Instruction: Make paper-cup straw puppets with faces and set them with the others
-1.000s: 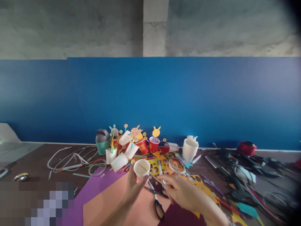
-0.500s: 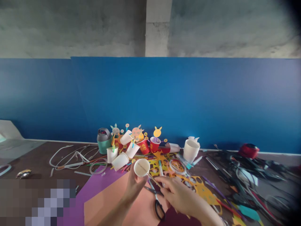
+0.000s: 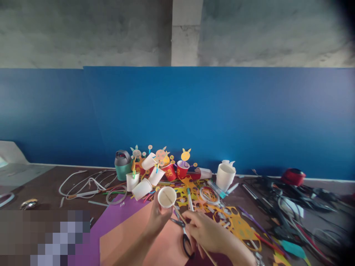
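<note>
A white paper cup [image 3: 169,204] is tipped with its mouth toward me, and my left hand [image 3: 157,218] is closed around its left side and underside. My right hand [image 3: 200,228] pinches a thin wooden stick [image 3: 178,212] just right of the cup. The stick runs through the cup's lower right wall; a length of it shows inside the cup, and its other end sticks out below my right hand. Black-handled scissors [image 3: 184,231] lie on the paper beneath, close to my right fingers.
Orange paper [image 3: 122,236] overlaps purple paper [image 3: 91,236]. Behind stand white and red paper cups, some with paper animal faces [image 3: 185,156]. Yellow cut-out scraps [image 3: 240,226], a tape roll [image 3: 209,195] and a marker [image 3: 190,199] lie right of centre. Black cables [image 3: 280,210] crowd the right side.
My right hand has shifted slightly down, and the rear length of the stick now shows below it. The cup and my left hand stay almost where they were.
</note>
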`<state>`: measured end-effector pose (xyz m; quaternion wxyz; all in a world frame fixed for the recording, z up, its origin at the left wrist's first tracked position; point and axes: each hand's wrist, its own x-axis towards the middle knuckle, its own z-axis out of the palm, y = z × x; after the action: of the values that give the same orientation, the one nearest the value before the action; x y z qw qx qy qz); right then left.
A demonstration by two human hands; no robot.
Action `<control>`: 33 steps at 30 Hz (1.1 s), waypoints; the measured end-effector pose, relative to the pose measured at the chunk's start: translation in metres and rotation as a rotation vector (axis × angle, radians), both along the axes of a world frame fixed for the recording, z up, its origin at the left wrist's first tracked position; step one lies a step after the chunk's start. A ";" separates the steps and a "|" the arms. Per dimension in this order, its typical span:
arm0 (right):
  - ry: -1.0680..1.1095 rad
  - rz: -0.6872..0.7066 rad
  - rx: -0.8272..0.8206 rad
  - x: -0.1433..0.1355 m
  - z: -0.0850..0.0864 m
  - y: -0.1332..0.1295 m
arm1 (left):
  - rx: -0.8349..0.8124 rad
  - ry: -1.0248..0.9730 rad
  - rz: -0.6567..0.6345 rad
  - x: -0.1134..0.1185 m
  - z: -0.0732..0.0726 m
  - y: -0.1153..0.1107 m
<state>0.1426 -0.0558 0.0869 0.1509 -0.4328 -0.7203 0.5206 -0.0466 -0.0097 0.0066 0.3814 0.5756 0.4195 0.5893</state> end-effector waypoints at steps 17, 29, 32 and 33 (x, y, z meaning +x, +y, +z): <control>0.030 0.026 -0.072 0.003 0.001 0.003 | -0.082 -0.018 -0.005 0.000 0.004 -0.004; -0.012 0.010 -0.086 0.003 -0.004 0.001 | -0.060 -0.031 -0.039 -0.002 -0.005 0.000; -0.008 -0.012 -0.087 0.000 -0.002 0.000 | -0.061 -0.020 -0.029 -0.001 -0.006 0.001; -0.011 -0.018 -0.088 -0.001 -0.001 -0.001 | -0.057 -0.020 -0.028 -0.001 -0.007 0.001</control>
<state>0.1420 -0.0564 0.0859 0.1324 -0.4484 -0.6934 0.5482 -0.0473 -0.0085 0.0000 0.4101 0.5643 0.4244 0.5773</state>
